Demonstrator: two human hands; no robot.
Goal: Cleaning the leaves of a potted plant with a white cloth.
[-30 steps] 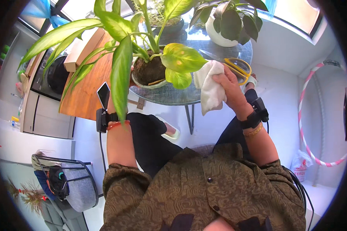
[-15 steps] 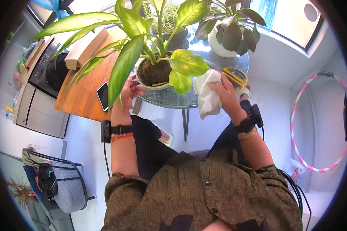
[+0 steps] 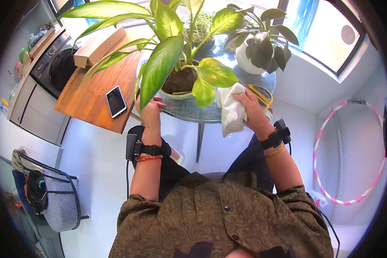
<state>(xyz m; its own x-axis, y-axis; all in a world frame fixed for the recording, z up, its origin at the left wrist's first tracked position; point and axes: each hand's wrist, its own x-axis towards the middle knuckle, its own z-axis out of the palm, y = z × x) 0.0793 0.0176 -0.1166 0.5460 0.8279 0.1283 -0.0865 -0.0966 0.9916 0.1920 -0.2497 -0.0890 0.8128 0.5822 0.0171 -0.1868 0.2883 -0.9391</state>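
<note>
A potted plant with large variegated green leaves stands in a pale pot (image 3: 180,96) at the near edge of the round glass table (image 3: 202,112). My left hand (image 3: 151,112) is left of the pot, partly hidden behind a long drooping leaf (image 3: 161,71). Its visible fingers are stretched toward the pot, with no object seen in them; whether they touch the leaf, I cannot tell. My right hand (image 3: 251,107) grips a crumpled white cloth (image 3: 233,112), which hangs past the table edge, right of a yellowing leaf (image 3: 217,72).
Beside my right hand lies a yellow looped item (image 3: 264,98). A dark-leaved plant in a white pot (image 3: 247,60) stands behind it. On the wooden table (image 3: 81,96) at left are a phone (image 3: 115,102) and a long cardboard box (image 3: 96,49). A chair (image 3: 62,202) stands lower left.
My left hand has shifted right and down, going further behind the leaf. My right hand keeps its grip on the cloth. The whole view has shifted slightly.
</note>
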